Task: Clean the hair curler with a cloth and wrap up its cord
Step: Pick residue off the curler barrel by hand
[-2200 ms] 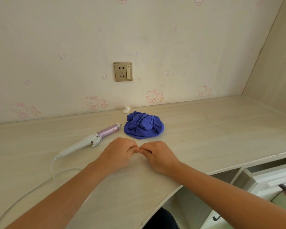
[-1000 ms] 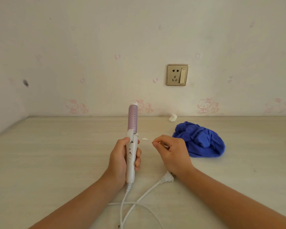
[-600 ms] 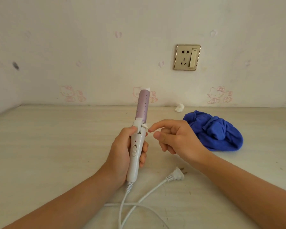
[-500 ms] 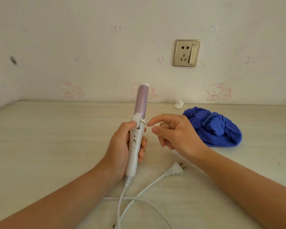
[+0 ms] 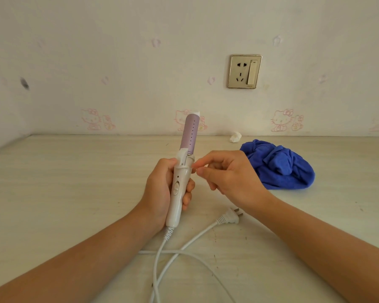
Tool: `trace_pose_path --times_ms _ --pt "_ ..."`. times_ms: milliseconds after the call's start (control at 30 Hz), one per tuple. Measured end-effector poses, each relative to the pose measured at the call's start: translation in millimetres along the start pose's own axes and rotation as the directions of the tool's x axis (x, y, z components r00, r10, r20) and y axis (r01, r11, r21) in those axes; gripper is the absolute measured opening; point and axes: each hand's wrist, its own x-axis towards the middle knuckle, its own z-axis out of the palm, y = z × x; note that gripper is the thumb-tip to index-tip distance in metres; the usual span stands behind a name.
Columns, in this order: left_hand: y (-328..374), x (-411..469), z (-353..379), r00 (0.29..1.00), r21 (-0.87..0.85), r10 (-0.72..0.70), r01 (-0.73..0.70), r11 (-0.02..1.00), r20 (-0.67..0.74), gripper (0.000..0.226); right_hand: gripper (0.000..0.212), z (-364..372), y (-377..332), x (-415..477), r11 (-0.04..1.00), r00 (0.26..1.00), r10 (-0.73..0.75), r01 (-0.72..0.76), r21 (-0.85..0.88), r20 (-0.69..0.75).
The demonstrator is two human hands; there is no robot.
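My left hand [image 5: 162, 189] grips the white handle of the hair curler [image 5: 179, 182] and holds it upright above the desk, its lilac barrel [image 5: 190, 136] pointing up. My right hand [image 5: 230, 178] is at the curler's right side, with forefinger and thumb tips pinching at the small clip lever below the barrel; the other fingers are curled. The white cord [image 5: 162, 254] runs down from the handle and loops over the desk. Its plug [image 5: 230, 217] lies loose under my right wrist. The crumpled blue cloth [image 5: 280, 165] sits on the desk to the right, untouched.
A pale wooden desk [image 5: 64, 193] meets a wall with pink cartoon wallpaper. A wall socket with a switch [image 5: 245, 71] is above the cloth. A small white scrap [image 5: 235, 137] lies at the back edge near the cloth.
My left hand picked the curler up off the desk and stood it upright. My right hand came over from the desk, and its forefinger and thumb closed in on the clip lever.
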Motion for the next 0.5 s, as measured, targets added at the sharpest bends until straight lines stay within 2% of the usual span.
trace_pose_path --times_ms 67,100,233,367,500 --pt "0.3 0.0 0.0 1.000 -0.009 0.009 -0.009 1.000 -0.008 0.044 0.011 5.6 -0.7 -3.5 1.000 0.994 0.004 -0.005 0.003 0.113" --pt "0.2 0.4 0.1 1.000 -0.011 0.012 -0.012 1.000 -0.012 0.043 0.011 7.3 -0.8 -4.0 1.000 0.993 -0.002 0.004 -0.015 0.117" --pt "-1.4 0.7 0.1 1.000 0.003 0.012 -0.012 1.000 -0.010 0.040 0.012 0.7 0.6 1.1 0.996 0.999 -0.024 0.021 -0.082 -0.035" --pt "-2.9 0.6 -0.6 1.000 -0.005 0.024 -0.024 1.000 -0.010 0.039 0.012 -1.8 -1.5 0.4 0.999 0.998 -0.012 0.015 -0.045 0.058" --pt "-2.3 1.2 -0.7 1.000 -0.010 0.020 -0.021 1.000 -0.004 0.046 0.010 -0.3 -2.3 -1.2 0.999 1.000 -0.027 0.028 -0.044 0.009"
